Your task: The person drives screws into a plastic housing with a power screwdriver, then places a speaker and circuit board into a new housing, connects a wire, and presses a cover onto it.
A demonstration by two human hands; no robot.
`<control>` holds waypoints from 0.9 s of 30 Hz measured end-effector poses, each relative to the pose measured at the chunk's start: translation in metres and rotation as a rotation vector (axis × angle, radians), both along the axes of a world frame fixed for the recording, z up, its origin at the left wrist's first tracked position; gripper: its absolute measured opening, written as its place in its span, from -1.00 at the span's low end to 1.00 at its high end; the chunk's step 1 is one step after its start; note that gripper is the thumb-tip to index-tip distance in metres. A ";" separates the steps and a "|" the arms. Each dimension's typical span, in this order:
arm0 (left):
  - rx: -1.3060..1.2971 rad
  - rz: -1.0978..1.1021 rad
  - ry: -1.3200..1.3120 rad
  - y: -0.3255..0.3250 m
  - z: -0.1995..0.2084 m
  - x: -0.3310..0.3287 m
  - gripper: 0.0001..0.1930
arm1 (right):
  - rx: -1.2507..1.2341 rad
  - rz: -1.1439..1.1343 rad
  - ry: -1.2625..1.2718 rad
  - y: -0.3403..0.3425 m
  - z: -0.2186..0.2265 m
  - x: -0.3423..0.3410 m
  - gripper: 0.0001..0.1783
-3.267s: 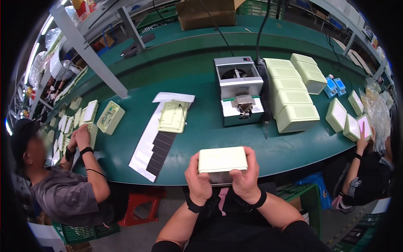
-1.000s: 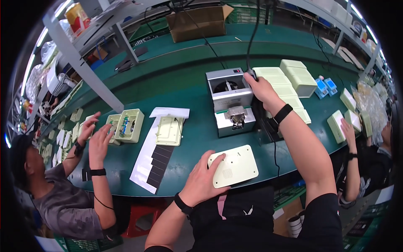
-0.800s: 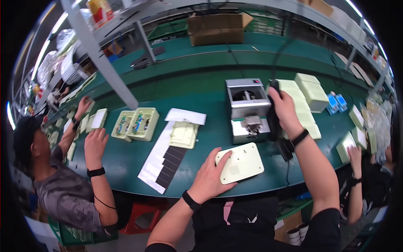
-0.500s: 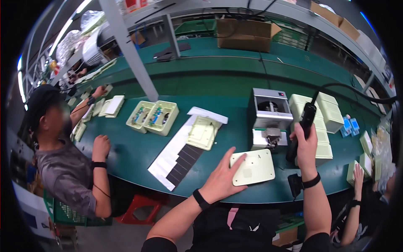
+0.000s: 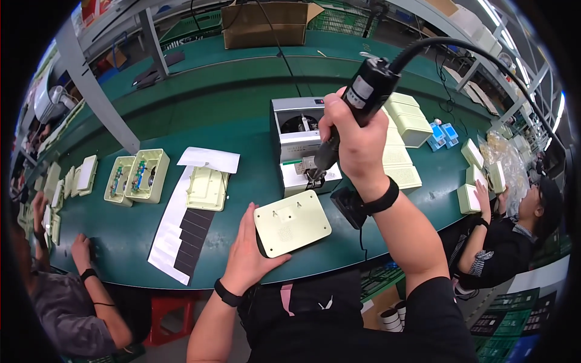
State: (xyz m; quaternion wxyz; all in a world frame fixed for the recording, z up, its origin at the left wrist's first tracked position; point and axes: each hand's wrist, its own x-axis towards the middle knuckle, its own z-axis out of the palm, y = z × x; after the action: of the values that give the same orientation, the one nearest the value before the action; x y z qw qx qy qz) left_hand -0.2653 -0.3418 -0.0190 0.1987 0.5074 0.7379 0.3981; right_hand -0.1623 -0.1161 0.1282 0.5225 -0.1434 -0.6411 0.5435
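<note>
A cream plastic housing (image 5: pixel 295 225) with screw holes near its corners lies at the front of the green bench. My left hand (image 5: pixel 246 257) holds it by its left side, fingers along the edge and thumb at the lower corner. My right hand (image 5: pixel 358 145) is wrapped round a black electric screwdriver (image 5: pixel 367 91), tilted with its tip down to the left. That tip is at the front outlet of a grey screw feeder (image 5: pixel 299 145); whether it touches a screw is too small to tell.
Left of the housing, an open cream shell (image 5: pixel 207 188) lies on white paper (image 5: pixel 166 248). Two open boxes with circuit boards (image 5: pixel 142 175) stand farther left. Stacked cream cases (image 5: pixel 399 160) stand right of the feeder. A thick black cable (image 5: pixel 460 42) arches overhead. Co-workers sit at both sides.
The screwdriver has come from above the stacked cases to the feeder's outlet. My view has turned right. My left hand stays on the housing, its fingers now along the edge.
</note>
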 end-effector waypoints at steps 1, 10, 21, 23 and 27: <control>0.003 -0.010 0.012 0.000 0.000 0.000 0.37 | -0.020 -0.008 -0.017 0.002 -0.004 -0.002 -0.83; -0.006 -0.014 0.019 -0.001 0.003 -0.007 0.29 | -0.080 0.009 0.030 -0.029 -0.001 0.011 -0.80; 0.013 -0.003 -0.006 0.000 -0.003 -0.003 0.31 | -0.091 0.058 -0.080 -0.025 -0.040 0.005 -0.81; 0.012 0.001 -0.009 -0.001 -0.003 -0.003 0.31 | -0.109 0.060 -0.096 -0.028 -0.046 0.005 -0.81; 0.009 0.005 0.003 0.000 -0.003 -0.004 0.30 | -0.089 0.077 -0.049 -0.033 -0.052 0.007 -0.82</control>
State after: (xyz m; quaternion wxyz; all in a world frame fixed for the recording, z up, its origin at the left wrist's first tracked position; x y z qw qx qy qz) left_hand -0.2689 -0.3420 -0.0217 0.1942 0.5070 0.7378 0.4010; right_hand -0.1556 -0.1491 0.0759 0.4784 -0.1548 -0.6338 0.5878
